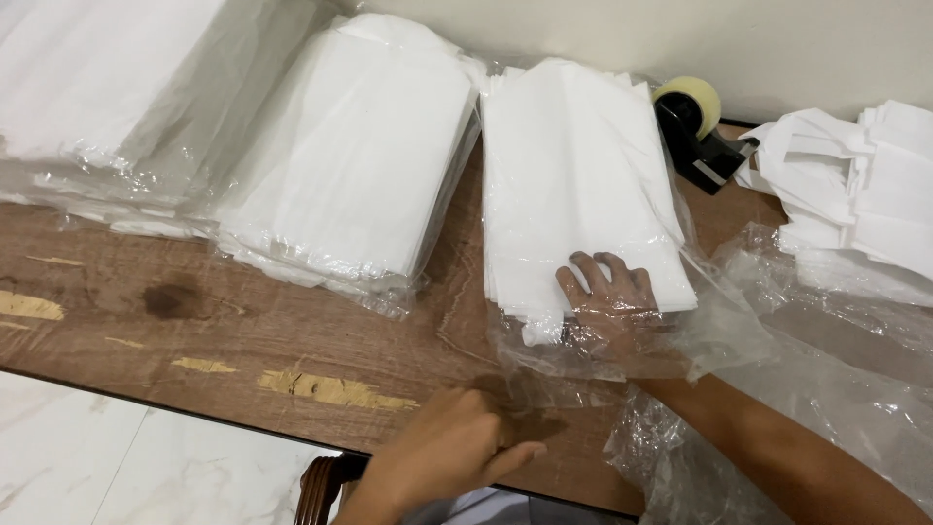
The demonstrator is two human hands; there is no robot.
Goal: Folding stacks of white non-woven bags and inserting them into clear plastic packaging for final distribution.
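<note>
Right hand: inside the clear bag, fingers spread flat on the white stack, steadying it.
Left hand: pinching the bag's edge against the bench.

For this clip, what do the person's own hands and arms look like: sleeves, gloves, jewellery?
Both are bare. The left hand shows no glove, ring or watch, and only a short stretch of wrist is in view. The right hand is seen through clear plastic film, not a glove; its forearm is uncovered, with no sleeve, watch or bracelet showing.
</note>
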